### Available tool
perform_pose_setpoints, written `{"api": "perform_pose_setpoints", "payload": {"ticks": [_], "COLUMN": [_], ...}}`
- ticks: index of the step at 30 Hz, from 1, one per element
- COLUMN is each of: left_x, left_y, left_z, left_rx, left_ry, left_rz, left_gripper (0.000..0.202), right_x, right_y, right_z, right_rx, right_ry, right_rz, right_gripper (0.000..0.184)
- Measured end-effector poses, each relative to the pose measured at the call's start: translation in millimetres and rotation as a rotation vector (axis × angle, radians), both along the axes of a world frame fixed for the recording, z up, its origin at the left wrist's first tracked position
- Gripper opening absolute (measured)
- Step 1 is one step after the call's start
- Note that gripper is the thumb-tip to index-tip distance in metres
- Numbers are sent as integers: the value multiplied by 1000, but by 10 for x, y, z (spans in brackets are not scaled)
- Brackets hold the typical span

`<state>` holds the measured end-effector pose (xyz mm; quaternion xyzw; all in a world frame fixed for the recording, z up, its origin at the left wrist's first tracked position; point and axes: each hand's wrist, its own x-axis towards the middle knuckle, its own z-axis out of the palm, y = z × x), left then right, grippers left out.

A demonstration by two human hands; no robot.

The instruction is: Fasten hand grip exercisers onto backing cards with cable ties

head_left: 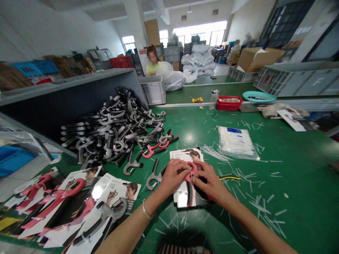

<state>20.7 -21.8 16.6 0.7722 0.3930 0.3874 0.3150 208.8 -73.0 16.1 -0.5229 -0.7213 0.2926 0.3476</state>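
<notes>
A red and black hand grip lies on a printed backing card on the green table. My left hand presses on the grip's red loop, fingers curled. My right hand pinches at the same loop, seemingly on a thin white tie. A further card lies just beyond. A grey grip rests left of my left hand.
A big pile of grey and black grips fills the left. Finished carded grips lie front left. White ties litter the right; a plastic bag, red tray and jar stand beyond. A person works far back.
</notes>
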Motion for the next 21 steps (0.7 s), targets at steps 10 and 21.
{"api": "perform_pose_setpoints", "payload": {"ticks": [10,21], "left_x": [12,8], "left_y": [19,-38], "left_z": [-52,7], "left_rx": [16,55], "left_ry": [2,29], "left_rz": [15,-11], "left_gripper": [7,9], "right_x": [1,-25], "right_y": [11,64], "right_z": [-14,-7], "right_rx": [-7,-21], "right_ry": [12,37], "right_rz": [-3,-37], "right_gripper": [16,16]}}
